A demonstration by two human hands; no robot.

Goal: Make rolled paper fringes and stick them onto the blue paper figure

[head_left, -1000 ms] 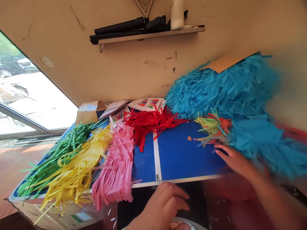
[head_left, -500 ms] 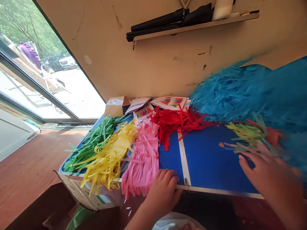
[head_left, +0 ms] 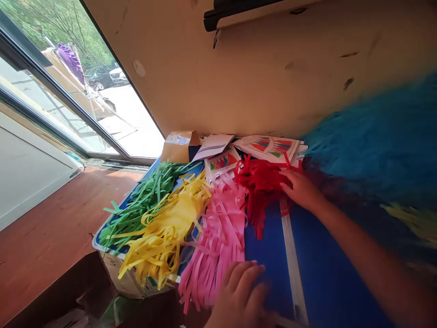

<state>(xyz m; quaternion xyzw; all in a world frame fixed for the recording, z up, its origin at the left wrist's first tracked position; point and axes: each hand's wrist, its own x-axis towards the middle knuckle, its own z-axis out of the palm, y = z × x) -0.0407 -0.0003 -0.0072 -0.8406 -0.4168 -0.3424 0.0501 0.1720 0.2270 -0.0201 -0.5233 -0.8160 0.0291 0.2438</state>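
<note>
My right hand (head_left: pixel 302 189) reaches to the bunch of red fringed paper strips (head_left: pixel 261 180). Its thumb and fingers are apart, with the fingertips over the right end of the red strips. My left hand (head_left: pixel 241 291), palm down at the near edge of the blue table (head_left: pixel 269 259), has loosely bent fingers and nothing visible in them. Beside it lies a pink fringed paper bunch (head_left: pixel 215 241). Further left are a yellow fringed bunch (head_left: pixel 167 228) and a green one (head_left: pixel 146 200).
Printed sheets with coloured patterns (head_left: pixel 269 146) and a tan paper packet (head_left: pixel 175 148) lie against the wall. A large blue fringed mass (head_left: pixel 382 141) fills the right side, blurred. An open cardboard box (head_left: pixel 71 291) stands below the table's left corner, near a glass door (head_left: pixel 99 114).
My right hand has moved left from the multicoloured strips to the red bunch. My left hand stays near the table's front edge. The view has shifted to the right side less and down.
</note>
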